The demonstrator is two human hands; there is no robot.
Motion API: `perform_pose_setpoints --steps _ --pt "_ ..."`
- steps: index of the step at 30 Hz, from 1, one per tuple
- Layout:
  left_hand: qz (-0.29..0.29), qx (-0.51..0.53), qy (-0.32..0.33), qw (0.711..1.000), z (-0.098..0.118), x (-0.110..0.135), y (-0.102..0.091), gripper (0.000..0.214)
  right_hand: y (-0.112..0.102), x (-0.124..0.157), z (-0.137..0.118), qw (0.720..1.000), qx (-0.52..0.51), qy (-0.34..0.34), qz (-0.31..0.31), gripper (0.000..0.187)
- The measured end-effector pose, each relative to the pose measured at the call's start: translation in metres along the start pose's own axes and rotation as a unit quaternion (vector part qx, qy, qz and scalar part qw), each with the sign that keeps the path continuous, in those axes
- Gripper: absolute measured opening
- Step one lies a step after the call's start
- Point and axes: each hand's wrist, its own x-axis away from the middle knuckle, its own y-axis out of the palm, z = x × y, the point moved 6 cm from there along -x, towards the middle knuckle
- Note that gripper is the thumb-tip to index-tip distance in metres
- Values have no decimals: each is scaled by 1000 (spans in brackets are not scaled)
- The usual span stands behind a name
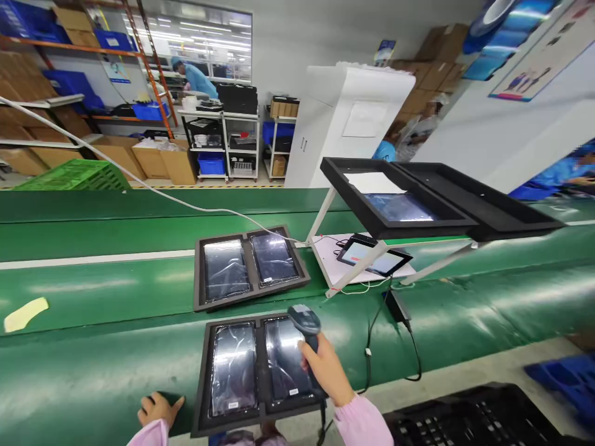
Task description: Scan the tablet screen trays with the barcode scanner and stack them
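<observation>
My right hand (328,368) is closed round the handle of a grey barcode scanner (304,321), its head held over the right screen of the near black tray (207,396). That tray holds two bagged tablets side by side. My left hand (158,409) rests on the green belt edge left of the tray, fingers curled loosely, holding nothing. A second black tray (199,272) with two more bagged tablets lies further out on the belt.
A raised white stand carries two black trays (465,204) at the right, with a small lit display (374,255) beneath and cables trailing down. A yellow scrap (25,313) lies at the left. A green crate (69,176), shelves, boxes and workers in blue are behind.
</observation>
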Motion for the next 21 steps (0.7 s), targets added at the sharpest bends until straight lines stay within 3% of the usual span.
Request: perform_pose_setpoints --steps 3,5,12,18,21 --pt "14 -2 -40 999 4 21 10 87 21 -33 -35 998 42 -44 -30 27" --pt "28 -3 -72 997 7 29 16 93 31 -52 -44 996 62 -54 -40 21" --pt "64 -42 -151 986 12 34 33 104 43 -82 -37 995 70 -25 -73 19" --pt "3 35 -99 995 -1 27 57 120 49 -86 -34 995 68 -14 -74 18" --pt "12 72 -97 993 -3 28 58 116 51 -88 -33 996 61 -9 -71 19"
